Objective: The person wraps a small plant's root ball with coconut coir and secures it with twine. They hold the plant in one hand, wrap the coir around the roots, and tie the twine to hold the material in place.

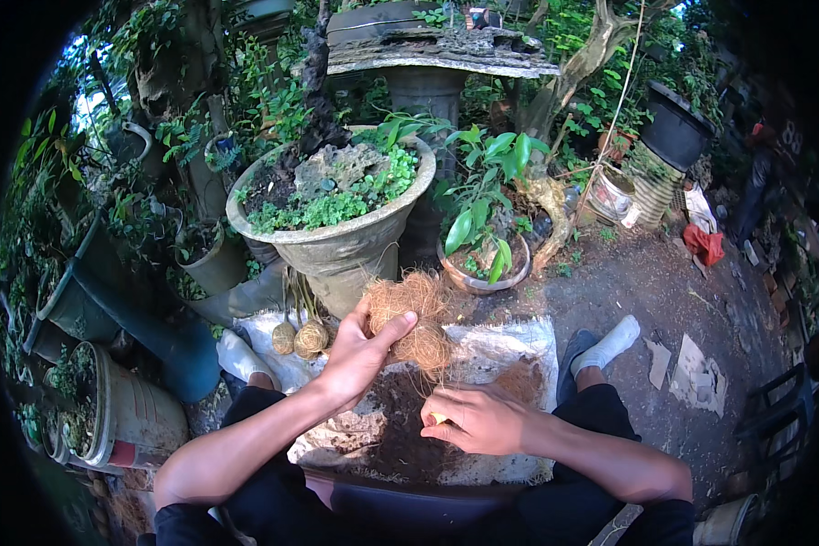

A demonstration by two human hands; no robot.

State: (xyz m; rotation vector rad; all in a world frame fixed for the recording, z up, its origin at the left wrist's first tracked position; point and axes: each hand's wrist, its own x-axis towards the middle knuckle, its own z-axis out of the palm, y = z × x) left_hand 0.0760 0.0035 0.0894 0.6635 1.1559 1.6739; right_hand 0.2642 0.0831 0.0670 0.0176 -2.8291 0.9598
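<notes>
While clamping a shaggy golden-brown bundle of plant fibre point(425, 350) between thumb and fingers of the left hand point(359, 350), holds it up over a pale, frayed woven sheet point(530, 341), seemingly to catch loose strands there. Curls the right hand point(487, 419) just below, fingers drawn together on a small yellow object point(439, 419), too covered to identify; perhaps held so close to reach the fibre easily while steadying with the left. Shows dark crumbly soil point(405, 428) spread on the sheet, probably to contain it between two feet in pale socks point(240, 353). Counting: one bundle, swelling into two lumps, impossible to tell whether joined; one yellow object; two round tan balls with stalks or cords point(311, 338), lying side by side near the left foot, apparently within reach; beyond, one large grey planter point(337, 264) and one shallow terracotta bowl point(484, 285).
</notes>
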